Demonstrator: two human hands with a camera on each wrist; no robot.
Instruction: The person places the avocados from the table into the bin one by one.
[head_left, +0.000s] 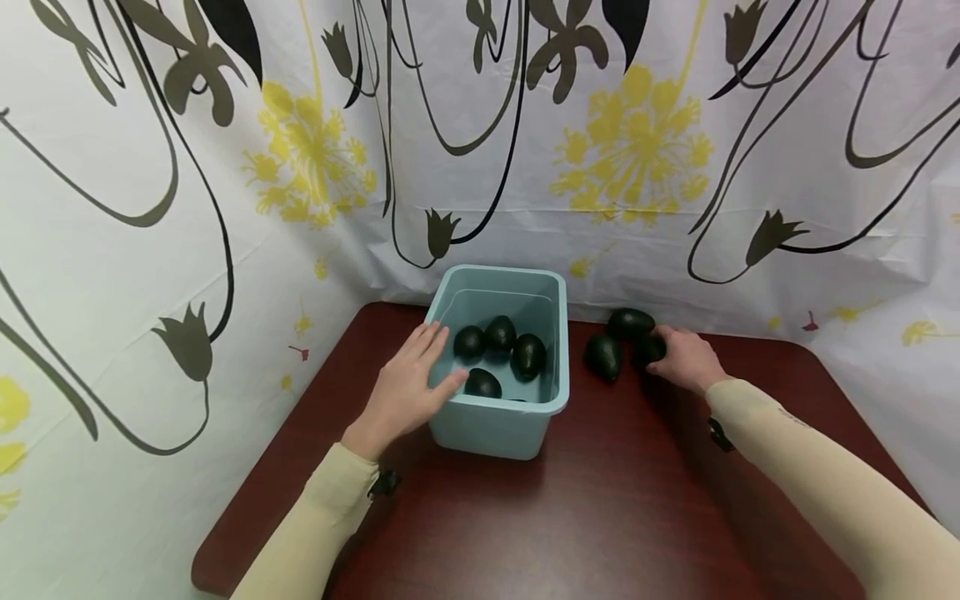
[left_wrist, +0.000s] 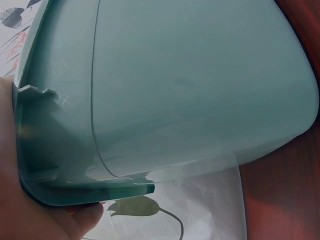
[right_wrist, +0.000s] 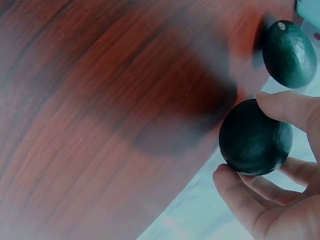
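My left hand rests at the near-left corner of a pale blue-green plastic bin, its fingers stretched along the rim and the thumb reaching over the front edge. Inside the bin lie several dark green avocados. To the right of it, my right hand holds another avocado between thumb and fingers, low over the table. Two more avocados, one nearer and one farther back, lie just left of that hand. The left wrist view shows mostly the bin's outer wall.
Everything stands on a dark red-brown wooden table with rounded corners. A white cloth with yellow and grey flower prints hangs behind the table's back edge and along its left side.
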